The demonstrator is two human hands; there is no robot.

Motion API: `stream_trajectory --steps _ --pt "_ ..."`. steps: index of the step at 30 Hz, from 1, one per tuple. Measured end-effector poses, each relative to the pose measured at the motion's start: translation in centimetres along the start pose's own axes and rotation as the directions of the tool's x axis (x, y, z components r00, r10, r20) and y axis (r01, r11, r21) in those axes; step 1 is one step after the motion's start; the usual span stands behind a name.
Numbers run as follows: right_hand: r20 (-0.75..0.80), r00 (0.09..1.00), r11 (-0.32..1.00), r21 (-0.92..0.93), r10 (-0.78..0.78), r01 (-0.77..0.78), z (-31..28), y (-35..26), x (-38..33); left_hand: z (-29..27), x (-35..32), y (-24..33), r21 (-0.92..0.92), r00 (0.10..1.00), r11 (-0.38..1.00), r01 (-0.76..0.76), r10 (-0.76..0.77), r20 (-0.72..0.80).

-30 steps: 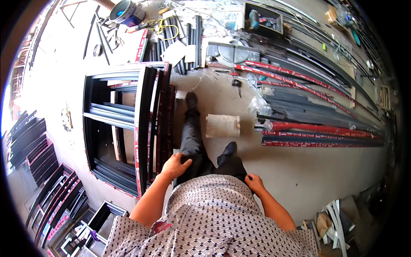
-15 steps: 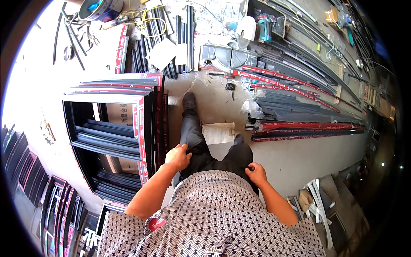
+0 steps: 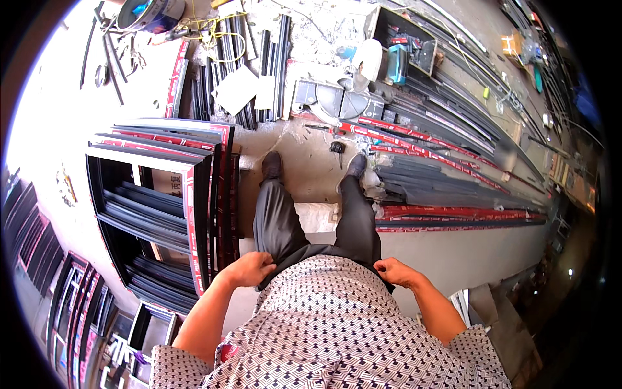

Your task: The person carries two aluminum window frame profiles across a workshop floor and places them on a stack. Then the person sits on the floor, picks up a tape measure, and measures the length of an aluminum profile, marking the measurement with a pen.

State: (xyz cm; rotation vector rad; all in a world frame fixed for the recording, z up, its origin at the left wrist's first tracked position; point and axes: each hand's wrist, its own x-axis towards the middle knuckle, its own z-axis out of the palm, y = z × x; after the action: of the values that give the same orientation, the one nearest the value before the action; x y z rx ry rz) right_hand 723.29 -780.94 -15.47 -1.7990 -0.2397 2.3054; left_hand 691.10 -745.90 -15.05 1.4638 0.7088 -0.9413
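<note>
Both hands are at the sides of my dark trousers [image 3: 279, 217], near the hips. My left hand [image 3: 253, 268] is closed, its curled fingers pinching the cloth at the left hip. On the other side my right hand [image 3: 396, 272] is closed too, gripping the cloth at the right hip; its fingertips are partly hidden against the fabric. My dark shoes [image 3: 273, 166] are on the floor, the right one beside a small black object [image 3: 337, 148]. Left of my legs leans a stack of dark frames [image 3: 194, 214] with red-and-white edge tape.
A mitre saw [image 3: 340, 98] stands ahead. Long dark and red-taped profiles [image 3: 453, 214] lie to the right. Pale sheets [image 3: 236, 91] rest on short dark bars ahead left, near a bucket [image 3: 155, 16]. More frames [image 3: 74, 318] stand at lower left.
I have stepped forward: my right foot is now further ahead, nearly level with the left. The frames and saw have shifted left in view. Both hands stay at the trousers.
</note>
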Motion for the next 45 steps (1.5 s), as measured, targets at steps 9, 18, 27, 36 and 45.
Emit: stream_trajectory --steps 9,18,27,36,45 --pt "0.19 0.977 0.984 -0.166 0.095 -0.064 -12.1 5.3 7.5 4.2 8.2 5.7 0.076 0.95 0.996 0.048 -0.069 0.305" --pt "-0.358 0.932 0.967 0.21 -0.06 0.143 -16.9 0.9 24.8 -8.7 32.3 3.0 -0.015 0.878 0.999 -0.032 0.021 -0.479" --pt "-0.509 0.797 0.933 -0.309 -0.327 0.185 -21.0 2.7 40.0 -32.7 50.2 -6.1 0.049 0.659 0.996 0.071 -0.01 -0.752" --pt "-0.581 0.7 0.895 -0.396 -0.417 0.204 -22.6 -6.2 41.9 -56.4 48.5 -25.1 -0.111 0.234 0.85 0.516 -0.264 -0.936" --pt "-0.618 0.749 0.884 -0.458 -0.238 -0.096 -22.6 -7.1 42.6 -62.1 43.4 -38.4 -0.264 0.01 0.857 0.443 -0.299 -0.954"
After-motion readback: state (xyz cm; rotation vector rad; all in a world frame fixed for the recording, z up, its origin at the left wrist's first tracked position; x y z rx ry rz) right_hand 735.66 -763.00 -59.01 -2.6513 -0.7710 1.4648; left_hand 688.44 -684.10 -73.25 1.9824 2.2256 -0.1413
